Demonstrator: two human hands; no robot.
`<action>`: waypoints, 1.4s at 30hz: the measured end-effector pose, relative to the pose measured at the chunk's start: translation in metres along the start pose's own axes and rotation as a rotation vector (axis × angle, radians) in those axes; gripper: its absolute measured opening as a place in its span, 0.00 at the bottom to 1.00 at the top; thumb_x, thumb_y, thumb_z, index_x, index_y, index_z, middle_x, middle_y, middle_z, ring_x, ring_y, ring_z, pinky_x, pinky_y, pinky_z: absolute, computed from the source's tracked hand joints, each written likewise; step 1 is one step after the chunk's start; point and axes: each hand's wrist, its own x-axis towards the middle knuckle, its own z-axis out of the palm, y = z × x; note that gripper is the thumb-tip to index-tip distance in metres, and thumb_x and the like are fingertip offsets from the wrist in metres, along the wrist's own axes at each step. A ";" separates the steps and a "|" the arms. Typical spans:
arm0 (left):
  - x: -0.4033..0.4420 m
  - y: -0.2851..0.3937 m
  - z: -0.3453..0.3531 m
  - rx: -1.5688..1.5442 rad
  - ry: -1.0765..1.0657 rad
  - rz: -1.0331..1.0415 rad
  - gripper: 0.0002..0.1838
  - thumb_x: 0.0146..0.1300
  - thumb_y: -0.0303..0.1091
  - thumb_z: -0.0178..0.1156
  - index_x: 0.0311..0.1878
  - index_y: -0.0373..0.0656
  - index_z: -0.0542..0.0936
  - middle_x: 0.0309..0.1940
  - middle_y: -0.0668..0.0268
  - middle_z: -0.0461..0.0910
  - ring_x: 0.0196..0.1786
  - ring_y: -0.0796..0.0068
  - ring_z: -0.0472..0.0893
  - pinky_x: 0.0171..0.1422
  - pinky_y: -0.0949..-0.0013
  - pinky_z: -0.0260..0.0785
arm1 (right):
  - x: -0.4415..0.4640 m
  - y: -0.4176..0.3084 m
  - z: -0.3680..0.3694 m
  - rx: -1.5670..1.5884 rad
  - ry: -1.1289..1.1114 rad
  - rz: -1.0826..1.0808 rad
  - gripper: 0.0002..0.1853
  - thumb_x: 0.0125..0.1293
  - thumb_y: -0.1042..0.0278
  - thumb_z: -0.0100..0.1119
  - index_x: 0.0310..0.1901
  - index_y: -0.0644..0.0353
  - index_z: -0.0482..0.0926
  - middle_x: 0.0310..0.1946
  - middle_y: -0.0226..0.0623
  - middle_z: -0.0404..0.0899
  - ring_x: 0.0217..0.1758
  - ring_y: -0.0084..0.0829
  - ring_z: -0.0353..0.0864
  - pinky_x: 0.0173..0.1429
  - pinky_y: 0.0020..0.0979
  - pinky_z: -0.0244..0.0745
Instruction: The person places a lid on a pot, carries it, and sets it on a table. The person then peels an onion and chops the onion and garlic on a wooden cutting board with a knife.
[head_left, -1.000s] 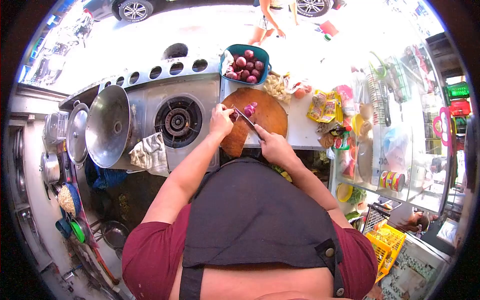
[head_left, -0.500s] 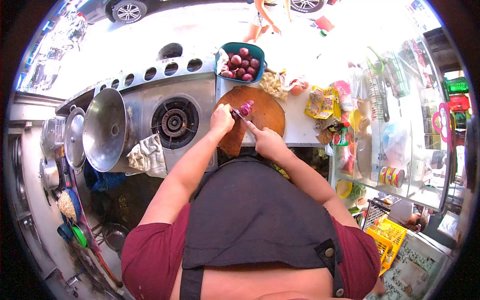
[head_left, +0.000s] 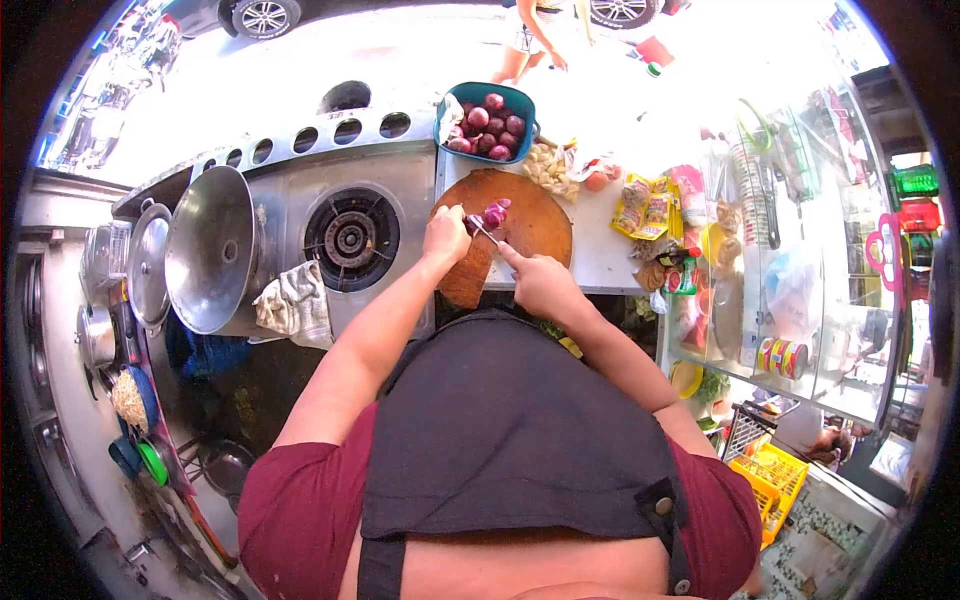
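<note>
On the round wooden board (head_left: 535, 215), my left hand (head_left: 446, 236) is closed around a small dark red onion piece (head_left: 469, 227), mostly hidden by the fingers. My right hand (head_left: 545, 283) grips a knife (head_left: 484, 231) by its handle, index finger stretched along it. The blade points up and left, meeting the piece at my left fingertips. Cut purple onion (head_left: 496, 212) lies just beyond the blade. Behind the board stands a teal basket (head_left: 529, 103) of red onions (head_left: 478, 118).
Left of the board is a gas burner (head_left: 351, 239), then a wok (head_left: 212, 250) and a cloth (head_left: 297, 303). Garlic (head_left: 548, 168) and yellow packets (head_left: 645, 207) lie to the right, beside a glass case (head_left: 790, 270). A person (head_left: 532, 40) stands beyond the counter.
My right hand and the knife have shifted slightly left, and the blade now meets the piece at my left fingers. The camera view has moved a little.
</note>
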 end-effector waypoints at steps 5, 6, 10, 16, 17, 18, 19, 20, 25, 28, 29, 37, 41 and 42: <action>-0.004 -0.004 0.004 -0.066 0.012 -0.006 0.07 0.64 0.28 0.64 0.45 0.42 0.84 0.47 0.48 0.83 0.54 0.42 0.84 0.60 0.48 0.77 | 0.006 0.003 0.002 0.063 0.042 -0.011 0.33 0.72 0.69 0.55 0.79 0.45 0.71 0.42 0.59 0.87 0.49 0.59 0.87 0.58 0.54 0.79; -0.005 -0.005 0.006 -0.065 0.012 -0.007 0.07 0.64 0.28 0.64 0.45 0.42 0.84 0.47 0.48 0.83 0.54 0.42 0.84 0.60 0.48 0.77 | 0.002 -0.001 0.000 0.065 0.041 -0.011 0.33 0.72 0.69 0.55 0.79 0.45 0.71 0.42 0.59 0.87 0.49 0.59 0.87 0.58 0.54 0.79; -0.005 -0.008 0.012 -0.063 0.044 -0.003 0.07 0.65 0.29 0.64 0.45 0.40 0.83 0.47 0.47 0.83 0.55 0.41 0.83 0.61 0.47 0.76 | 0.007 0.004 0.011 0.079 0.033 -0.025 0.33 0.72 0.70 0.55 0.79 0.45 0.71 0.44 0.58 0.87 0.49 0.58 0.87 0.58 0.54 0.79; -0.007 -0.004 0.015 -0.073 0.091 0.002 0.07 0.65 0.27 0.62 0.44 0.37 0.84 0.48 0.46 0.83 0.56 0.41 0.83 0.63 0.47 0.75 | -0.001 0.000 0.001 0.070 0.036 -0.015 0.33 0.72 0.70 0.54 0.79 0.46 0.70 0.43 0.58 0.88 0.50 0.59 0.87 0.60 0.53 0.79; -0.009 -0.005 0.015 -0.081 0.115 0.000 0.07 0.65 0.27 0.61 0.43 0.37 0.84 0.48 0.45 0.83 0.55 0.40 0.83 0.63 0.47 0.75 | 0.000 0.003 0.008 0.097 0.019 -0.024 0.33 0.72 0.70 0.54 0.80 0.45 0.70 0.43 0.58 0.88 0.50 0.59 0.87 0.60 0.53 0.79; -0.010 -0.006 0.018 -0.082 0.114 0.000 0.07 0.65 0.27 0.61 0.43 0.37 0.84 0.48 0.45 0.83 0.55 0.40 0.83 0.63 0.47 0.75 | 0.002 0.006 0.013 0.096 0.018 -0.023 0.33 0.72 0.70 0.54 0.80 0.45 0.70 0.43 0.58 0.88 0.50 0.59 0.87 0.60 0.53 0.79; -0.009 -0.007 0.019 -0.082 0.111 0.008 0.06 0.65 0.26 0.61 0.43 0.36 0.83 0.47 0.45 0.83 0.55 0.40 0.82 0.63 0.47 0.75 | 0.007 0.009 0.015 0.097 0.039 -0.042 0.33 0.72 0.70 0.54 0.80 0.45 0.70 0.43 0.58 0.88 0.50 0.59 0.86 0.60 0.53 0.79; -0.007 -0.009 0.020 -0.080 0.110 0.012 0.06 0.64 0.26 0.61 0.42 0.36 0.83 0.47 0.45 0.83 0.55 0.40 0.82 0.63 0.46 0.75 | 0.012 0.011 0.018 0.097 0.059 -0.065 0.33 0.72 0.70 0.54 0.80 0.45 0.70 0.43 0.58 0.88 0.50 0.59 0.86 0.60 0.53 0.79; -0.005 -0.011 0.023 -0.066 0.138 -0.006 0.07 0.64 0.27 0.61 0.42 0.36 0.83 0.45 0.44 0.83 0.54 0.40 0.83 0.63 0.47 0.75 | 0.006 0.000 0.011 0.062 0.066 -0.049 0.35 0.70 0.71 0.55 0.80 0.45 0.70 0.43 0.59 0.88 0.50 0.58 0.87 0.59 0.53 0.80; -0.009 -0.013 0.027 -0.064 0.142 -0.002 0.07 0.64 0.28 0.62 0.42 0.36 0.84 0.45 0.43 0.83 0.54 0.40 0.83 0.63 0.46 0.75 | 0.014 0.007 0.018 0.076 0.050 -0.057 0.37 0.67 0.72 0.55 0.80 0.44 0.70 0.44 0.59 0.88 0.50 0.58 0.88 0.59 0.53 0.80; -0.010 -0.013 0.026 -0.072 0.143 0.005 0.07 0.65 0.28 0.62 0.42 0.36 0.84 0.45 0.43 0.83 0.54 0.40 0.83 0.62 0.46 0.75 | 0.015 0.006 0.016 0.077 0.042 -0.057 0.36 0.68 0.72 0.55 0.80 0.44 0.70 0.43 0.59 0.88 0.50 0.58 0.88 0.59 0.53 0.80; -0.020 -0.002 0.020 -0.106 0.178 -0.066 0.05 0.64 0.27 0.62 0.40 0.37 0.84 0.45 0.45 0.83 0.52 0.41 0.84 0.60 0.47 0.76 | 0.012 0.015 0.031 0.077 0.070 -0.060 0.34 0.71 0.69 0.56 0.79 0.41 0.71 0.44 0.61 0.87 0.50 0.60 0.87 0.59 0.54 0.80; -0.022 -0.009 0.026 -0.161 0.194 -0.026 0.04 0.64 0.26 0.63 0.40 0.37 0.84 0.44 0.46 0.83 0.51 0.40 0.83 0.60 0.47 0.76 | 0.022 0.024 0.037 0.157 0.108 -0.116 0.34 0.72 0.68 0.57 0.79 0.37 0.71 0.45 0.61 0.87 0.51 0.58 0.87 0.59 0.54 0.80; -0.021 -0.006 0.025 -0.164 0.195 -0.022 0.04 0.64 0.26 0.63 0.40 0.37 0.84 0.44 0.46 0.83 0.51 0.40 0.83 0.60 0.47 0.76 | 0.021 0.026 0.035 0.154 0.111 -0.114 0.34 0.72 0.68 0.57 0.79 0.37 0.71 0.45 0.61 0.87 0.51 0.58 0.87 0.59 0.54 0.80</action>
